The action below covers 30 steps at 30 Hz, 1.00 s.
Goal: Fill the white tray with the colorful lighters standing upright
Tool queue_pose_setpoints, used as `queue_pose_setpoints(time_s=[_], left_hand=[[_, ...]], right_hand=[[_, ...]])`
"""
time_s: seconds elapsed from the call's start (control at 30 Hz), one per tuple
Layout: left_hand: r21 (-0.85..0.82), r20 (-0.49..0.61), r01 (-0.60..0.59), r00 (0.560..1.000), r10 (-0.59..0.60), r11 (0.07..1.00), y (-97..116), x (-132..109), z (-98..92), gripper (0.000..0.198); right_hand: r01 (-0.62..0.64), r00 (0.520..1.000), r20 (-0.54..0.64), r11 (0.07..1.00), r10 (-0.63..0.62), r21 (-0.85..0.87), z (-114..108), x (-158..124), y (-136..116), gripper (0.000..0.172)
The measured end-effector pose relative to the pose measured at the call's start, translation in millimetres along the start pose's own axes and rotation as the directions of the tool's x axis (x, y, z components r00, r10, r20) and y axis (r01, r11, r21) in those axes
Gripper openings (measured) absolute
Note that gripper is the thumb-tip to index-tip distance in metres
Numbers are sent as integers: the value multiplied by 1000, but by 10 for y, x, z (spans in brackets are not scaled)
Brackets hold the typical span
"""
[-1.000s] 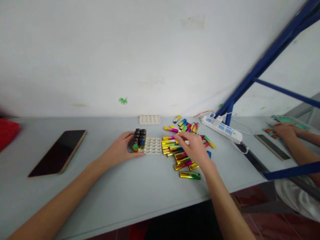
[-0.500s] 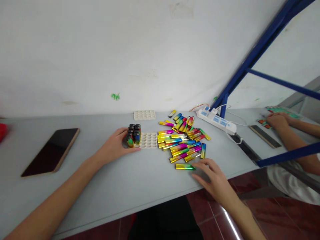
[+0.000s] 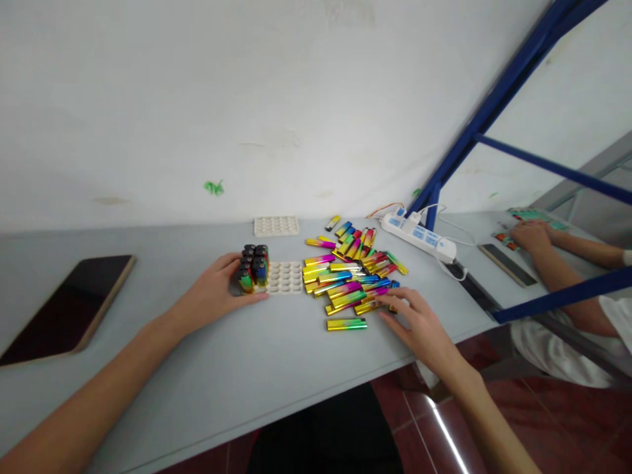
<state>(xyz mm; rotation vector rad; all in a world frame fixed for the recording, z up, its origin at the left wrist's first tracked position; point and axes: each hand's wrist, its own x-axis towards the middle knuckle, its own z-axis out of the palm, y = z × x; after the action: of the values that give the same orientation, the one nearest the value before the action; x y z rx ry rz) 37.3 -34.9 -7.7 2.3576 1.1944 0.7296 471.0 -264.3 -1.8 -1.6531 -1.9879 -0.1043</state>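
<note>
My left hand (image 3: pixel 210 296) curves around the left end of a white tray (image 3: pixel 286 278) with rows of round holes, its thumb along the front edge. Several shiny tubes with black tops (image 3: pixel 254 264) stand upright in the tray's left part, close against my fingers. At the right edge of the pile, my right hand (image 3: pixel 412 322) has its thumb and fingers apart over a blue-and-yellow tube (image 3: pixel 394 308), partly hidden under it. The pile of glossy two-coloured tubes (image 3: pixel 345 288) lies between tray and hand. A yellow-green tube (image 3: pixel 346 324) lies alone in front.
A second white tray (image 3: pixel 276 226) sits by the wall. A dark-screened phone or tablet (image 3: pixel 69 306) lies at left. To the right are a white power strip (image 3: pixel 419 235) with cables and a blue metal frame (image 3: pixel 459 158). Beyond it, another person's hands (image 3: pixel 536 237) rest on the table.
My right hand has moved from the end of the yellow-green tube to the blue-and-yellow one, leaving the first on the table. My left hand stays at the tray. The whole view has shifted slightly.
</note>
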Motion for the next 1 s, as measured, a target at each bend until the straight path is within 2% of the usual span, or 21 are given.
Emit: queue_pose_setpoints(time_s=[0.13,0.23,0.3,0.4,0.5,0.63,0.73,0.87,0.93,1.0], left_hand=[[7,10,16,1000,-16,1000,-5,0,12,72],[6,6,8,1000,-8,1000,-16,4,17,72],[7,1,5,1000,-5,1000,-24,10,20,73],[2,-2,5,1000,-5,1000,-31,18,21,76],[-6,-16,8,1000,-8,1000,-18,17,17,77],[-11,-23,-10,1000,9,1000,25,4,10,73],[-14,-22,-16,1000,16,1000,43,-6,23,69],[-29,-45,-21,999,20,999,42,-26,56,66],[-31,-47,-33,998,32,999,46,-41,64,66],[-33,-44,-42,998,41,999,53,-57,66,69]], right_hand=[[45,993,111,998,-41,-35,43,126,50,22],[43,990,139,999,-38,-31,-1,196,25,17],[1,993,121,1000,-3,21,-67,234,8,20],[-151,988,59,967,142,207,-137,342,-30,31],[-261,954,-10,845,300,466,-97,589,-127,44],[-246,933,-6,647,361,722,93,1110,-410,58],[-219,948,58,513,312,830,257,1529,-720,64],[-256,966,234,274,110,927,466,1949,-1126,65],[-298,954,294,226,52,927,576,2060,-1270,67],[-366,931,360,206,66,908,691,2101,-1361,69]])
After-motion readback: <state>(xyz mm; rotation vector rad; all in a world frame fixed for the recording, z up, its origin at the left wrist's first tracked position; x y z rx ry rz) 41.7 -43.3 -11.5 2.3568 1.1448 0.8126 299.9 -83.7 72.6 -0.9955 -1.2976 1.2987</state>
